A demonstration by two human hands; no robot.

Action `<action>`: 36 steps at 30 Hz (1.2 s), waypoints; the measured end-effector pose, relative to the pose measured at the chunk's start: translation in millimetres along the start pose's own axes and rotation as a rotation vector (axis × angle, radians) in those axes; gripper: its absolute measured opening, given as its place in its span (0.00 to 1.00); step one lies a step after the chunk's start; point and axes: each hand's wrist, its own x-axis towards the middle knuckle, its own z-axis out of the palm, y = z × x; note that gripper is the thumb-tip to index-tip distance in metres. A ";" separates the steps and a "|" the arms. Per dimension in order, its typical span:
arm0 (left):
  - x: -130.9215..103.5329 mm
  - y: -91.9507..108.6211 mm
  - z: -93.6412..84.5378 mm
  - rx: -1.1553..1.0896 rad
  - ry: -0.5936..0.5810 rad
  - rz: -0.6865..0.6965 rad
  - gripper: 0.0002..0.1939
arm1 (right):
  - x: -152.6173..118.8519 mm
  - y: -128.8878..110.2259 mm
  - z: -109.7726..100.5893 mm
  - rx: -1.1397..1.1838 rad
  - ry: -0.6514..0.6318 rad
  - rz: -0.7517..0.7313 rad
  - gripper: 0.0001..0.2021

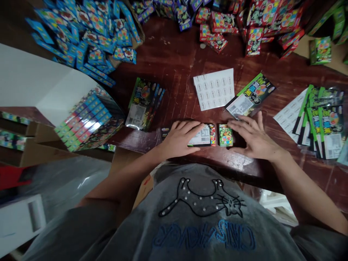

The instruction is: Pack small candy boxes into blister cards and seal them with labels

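My left hand [179,137] lies over a flat printed packet [199,139] with a white barcode label. Its fingers are along the top edge and its thumb along the bottom edge, closed on the packet. A small red box [212,135] shows at the packet's right end. Just right of it, with a narrow gap, sits a small green box [226,135] with colourful print. My right hand [252,136] has its fingertips at that box's upper right corner and its thumb near the lower right corner. Above the right hand, a black-and-green packet [251,95] lies slanted on the table.
A white sticker sheet [214,89] lies beyond my hands. Filled packets [141,103] are at left, and flat green-topped packets [322,121] at right. Piles of blue boxes [95,36] and red boxes [261,21] line the back. A carton of stacked boxes [87,119] leans at left.
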 end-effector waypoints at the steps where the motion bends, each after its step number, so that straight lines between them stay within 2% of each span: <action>1: 0.7 0.4 0.4 -0.006 0.000 0.003 0.46 | -1.3 1.9 0.3 0.008 -0.003 -0.007 0.44; 3: 3.0 0.8 1.0 -0.017 -0.002 0.020 0.45 | 2.5 4.2 4.6 0.052 -0.004 -0.036 0.38; 9: 5.4 -0.9 -3.4 -0.050 0.005 0.069 0.43 | 29.2 5.7 13.2 0.149 -0.049 -0.083 0.35; 14: 3.8 4.9 -5.6 0.026 0.064 -0.028 0.42 | 38.4 7.6 -5.6 0.094 -0.049 -0.129 0.32; 16: 1.8 7.8 -6.2 0.029 0.112 -0.076 0.43 | 39.1 9.0 -19.9 0.060 0.004 -0.126 0.32; 18: -0.9 10.9 -7.8 0.019 0.166 -0.118 0.43 | 39.9 7.7 -31.4 -0.020 0.132 -0.043 0.34; 20: -3.3 14.0 -9.9 0.013 0.210 -0.117 0.42 | 41.8 1.8 -35.0 -0.113 0.283 0.050 0.38; 22: -4.4 16.1 -11.6 0.023 0.245 -0.086 0.41 | 44.6 -7.7 -30.8 -0.142 0.332 0.060 0.41; 23: -4.4 16.4 -12.2 0.033 0.257 -0.072 0.41 | 45.9 -12.4 -27.5 -0.119 0.302 0.034 0.41; 26: -3.4 14.0 -11.4 0.056 0.273 -0.064 0.44 | 48.5 -20.2 -21.9 0.010 0.094 -0.044 0.37; 31: -1.4 10.9 -2.6 0.008 0.272 0.017 0.48 | 58.4 -11.3 -28.3 0.145 -0.146 -0.137 0.36; 33: 0.5 12.2 1.2 -0.001 0.282 -0.023 0.49 | 64.5 -9.0 -28.0 0.168 -0.158 -0.141 0.37; 36: 7.5 14.5 4.6 -0.075 0.362 -0.202 0.57 | 70.4 -14.8 -19.4 0.258 0.018 -0.033 0.39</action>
